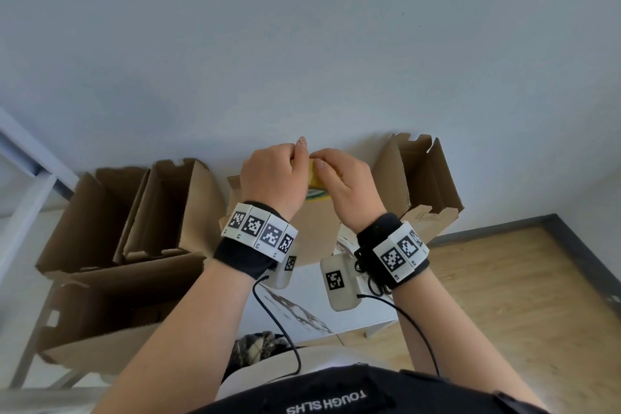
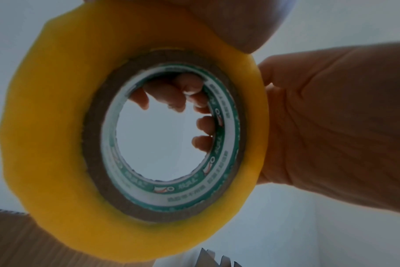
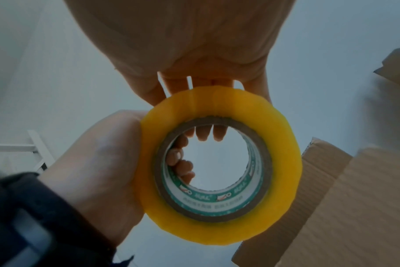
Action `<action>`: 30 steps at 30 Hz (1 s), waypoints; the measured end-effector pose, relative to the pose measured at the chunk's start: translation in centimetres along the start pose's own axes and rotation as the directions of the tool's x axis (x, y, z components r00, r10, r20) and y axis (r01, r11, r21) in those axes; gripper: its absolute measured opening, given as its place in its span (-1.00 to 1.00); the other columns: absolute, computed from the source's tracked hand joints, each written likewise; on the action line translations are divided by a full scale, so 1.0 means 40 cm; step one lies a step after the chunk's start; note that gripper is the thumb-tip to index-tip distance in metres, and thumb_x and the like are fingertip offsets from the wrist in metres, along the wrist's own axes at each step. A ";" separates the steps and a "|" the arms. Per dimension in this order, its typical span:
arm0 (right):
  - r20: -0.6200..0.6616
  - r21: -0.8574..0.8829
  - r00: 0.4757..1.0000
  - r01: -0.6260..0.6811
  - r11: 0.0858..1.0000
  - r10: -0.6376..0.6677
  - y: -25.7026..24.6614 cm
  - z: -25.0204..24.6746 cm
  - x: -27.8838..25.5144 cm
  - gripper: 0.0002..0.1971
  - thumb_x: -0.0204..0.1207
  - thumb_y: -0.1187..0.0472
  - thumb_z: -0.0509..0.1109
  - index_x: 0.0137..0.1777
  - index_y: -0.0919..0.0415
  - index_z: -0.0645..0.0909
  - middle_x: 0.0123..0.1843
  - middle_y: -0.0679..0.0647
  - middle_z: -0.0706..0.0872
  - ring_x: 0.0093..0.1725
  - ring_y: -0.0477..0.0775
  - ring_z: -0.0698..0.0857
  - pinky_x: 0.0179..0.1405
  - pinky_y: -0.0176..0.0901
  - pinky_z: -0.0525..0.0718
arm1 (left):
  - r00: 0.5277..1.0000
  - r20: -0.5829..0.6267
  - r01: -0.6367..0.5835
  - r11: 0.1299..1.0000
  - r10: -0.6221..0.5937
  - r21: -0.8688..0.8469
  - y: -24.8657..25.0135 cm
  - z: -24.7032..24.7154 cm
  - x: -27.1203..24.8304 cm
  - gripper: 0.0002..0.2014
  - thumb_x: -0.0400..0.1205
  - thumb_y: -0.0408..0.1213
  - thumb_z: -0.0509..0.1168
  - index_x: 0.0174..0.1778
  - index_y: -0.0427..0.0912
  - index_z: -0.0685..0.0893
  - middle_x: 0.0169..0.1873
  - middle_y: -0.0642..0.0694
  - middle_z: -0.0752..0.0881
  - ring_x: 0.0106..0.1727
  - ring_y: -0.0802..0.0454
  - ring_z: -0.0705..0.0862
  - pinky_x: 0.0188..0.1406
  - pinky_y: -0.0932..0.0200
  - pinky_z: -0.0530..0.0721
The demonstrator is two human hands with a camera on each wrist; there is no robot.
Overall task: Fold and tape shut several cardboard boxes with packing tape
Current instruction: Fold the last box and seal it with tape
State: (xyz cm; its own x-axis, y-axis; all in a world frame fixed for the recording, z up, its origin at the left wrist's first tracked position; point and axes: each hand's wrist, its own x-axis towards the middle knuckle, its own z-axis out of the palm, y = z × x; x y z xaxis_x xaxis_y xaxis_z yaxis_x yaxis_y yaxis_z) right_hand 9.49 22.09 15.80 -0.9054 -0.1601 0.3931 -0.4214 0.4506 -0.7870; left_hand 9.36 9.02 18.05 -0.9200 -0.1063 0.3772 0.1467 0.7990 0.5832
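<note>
A yellow packing tape roll [image 1: 315, 182] with a brown core and a green-and-white label is held up between both hands, above a cardboard box [image 1: 316, 232]. My left hand [image 1: 285, 165] grips the roll's left side, one finger pointing up. My right hand [image 1: 331, 168] grips its right side, thumb on the rim. In the left wrist view the roll [image 2: 57, 126] fills the frame, with my thumb on its top edge and the right hand [image 2: 331, 117] beside it. In the right wrist view the roll [image 3: 281, 162] hangs below my palm, the left hand [image 3: 98, 162] wrapped round its far side. No loose tape end shows.
Two open boxes [image 1: 161, 208] stand against the wall at the left, with a larger one [image 1: 117, 306] in front of them. Another open box [image 1: 420, 178] stands at the right. The white marbled table [image 1: 336, 323] ends near the wooden floor [image 1: 504, 296]. A white frame [image 1: 30, 185] is far left.
</note>
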 end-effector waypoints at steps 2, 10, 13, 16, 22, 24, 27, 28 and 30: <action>0.032 0.019 0.999 -0.022 1.000 0.021 0.002 -0.004 0.002 -0.64 0.63 0.15 0.14 0.10 0.30 0.74 -0.04 0.13 0.78 -0.05 0.08 0.68 -0.01 0.02 0.63 | 1.000 0.008 0.003 1.000 -0.003 0.016 0.000 -0.001 0.000 -0.46 0.80 -0.06 0.07 -0.58 -0.02 0.29 -0.60 0.07 0.40 -0.38 -0.18 0.51 -0.31 0.08 0.32; 0.117 0.023 0.993 -0.020 1.000 0.017 0.001 0.009 -0.009 -0.57 0.68 0.15 -0.01 0.24 0.35 0.61 0.06 0.19 0.67 0.05 0.10 0.61 0.09 -0.08 0.54 | 1.000 -0.001 -0.016 0.999 0.016 0.027 -0.003 0.000 -0.003 -0.47 0.78 -0.06 0.10 -0.58 -0.02 0.31 -0.62 0.08 0.41 -0.40 -0.18 0.54 -0.34 0.08 0.35; 0.126 0.033 0.991 -0.039 0.999 0.035 0.003 0.012 -0.013 -0.57 0.66 0.14 -0.02 0.24 0.34 0.61 0.04 0.18 0.67 0.03 0.09 0.60 0.05 -0.11 0.52 | 1.000 0.001 -0.023 0.999 0.023 0.033 -0.008 0.001 -0.006 -0.46 0.78 -0.06 0.10 -0.59 -0.02 0.30 -0.62 0.07 0.41 -0.40 -0.19 0.55 -0.34 0.09 0.34; 0.118 0.040 0.992 -0.050 0.998 0.045 0.004 0.014 -0.014 -0.56 0.64 0.16 -0.02 0.24 0.34 0.62 0.03 0.15 0.69 0.00 0.08 0.61 -0.01 -0.15 0.52 | 1.000 0.000 -0.020 0.999 0.020 0.044 -0.011 0.002 -0.008 -0.47 0.78 -0.05 0.10 -0.58 -0.02 0.31 -0.62 0.08 0.40 -0.40 -0.18 0.54 -0.33 0.09 0.33; 0.065 0.083 0.996 -0.069 0.994 0.063 0.008 0.015 -0.002 -0.58 0.64 0.16 0.02 0.10 0.37 0.67 -0.05 0.23 0.72 -0.07 0.17 0.63 -0.02 0.09 0.59 | 1.000 0.016 -0.006 0.999 0.006 0.038 -0.014 0.002 -0.001 -0.48 0.79 -0.04 0.07 -0.55 -0.04 0.38 -0.59 0.05 0.45 -0.37 -0.18 0.58 -0.32 0.08 0.39; 0.071 0.070 0.996 -0.058 0.996 0.053 0.006 0.015 -0.001 -0.59 0.66 0.13 0.05 0.04 0.37 0.67 -0.08 0.22 0.72 -0.09 0.15 0.62 -0.03 0.09 0.57 | 1.000 0.027 -0.007 0.999 0.006 0.043 -0.013 0.003 0.002 -0.46 0.79 -0.03 0.06 -0.57 -0.03 0.37 -0.58 0.05 0.47 -0.38 -0.15 0.58 -0.31 0.10 0.39; 0.082 0.020 0.995 -0.050 0.999 0.048 0.007 0.013 -0.002 -0.60 0.65 0.12 0.07 0.07 0.36 0.70 -0.08 0.19 0.73 -0.10 0.10 0.63 -0.04 0.02 0.57 | 1.000 0.028 -0.004 0.999 0.003 0.036 -0.016 0.008 0.003 -0.46 0.79 -0.03 0.06 -0.57 -0.03 0.38 -0.58 0.05 0.48 -0.39 -0.14 0.59 -0.33 0.10 0.41; 0.084 0.015 0.995 -0.047 0.999 0.046 0.007 0.011 -0.002 -0.59 0.65 0.13 0.07 0.08 0.36 0.70 -0.07 0.20 0.73 -0.10 0.10 0.63 -0.04 -0.01 0.57 | 1.000 0.027 -0.005 0.999 0.004 0.033 -0.018 0.009 0.002 -0.46 0.79 -0.03 0.07 -0.58 -0.03 0.36 -0.59 0.04 0.48 -0.39 -0.15 0.59 -0.34 0.09 0.42; 0.093 0.020 0.995 -0.046 0.999 0.044 0.009 0.007 -0.001 -0.59 0.63 0.14 0.07 0.10 0.37 0.70 -0.06 0.20 0.73 -0.10 0.07 0.62 -0.05 -0.06 0.55 | 1.000 0.026 -0.012 0.999 0.011 0.031 -0.019 0.013 0.000 -0.46 0.79 -0.03 0.07 -0.58 -0.03 0.36 -0.60 0.03 0.48 -0.40 -0.16 0.59 -0.36 0.08 0.44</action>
State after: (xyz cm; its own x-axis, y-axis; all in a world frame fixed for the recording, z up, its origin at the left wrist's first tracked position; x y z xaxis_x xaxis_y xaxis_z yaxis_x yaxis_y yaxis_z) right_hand 9.38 22.00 15.38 -0.9237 -0.2213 0.3126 -0.3807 0.4398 -0.8134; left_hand 9.08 8.73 17.25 -0.9276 -0.0819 0.3644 0.1463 0.8179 0.5564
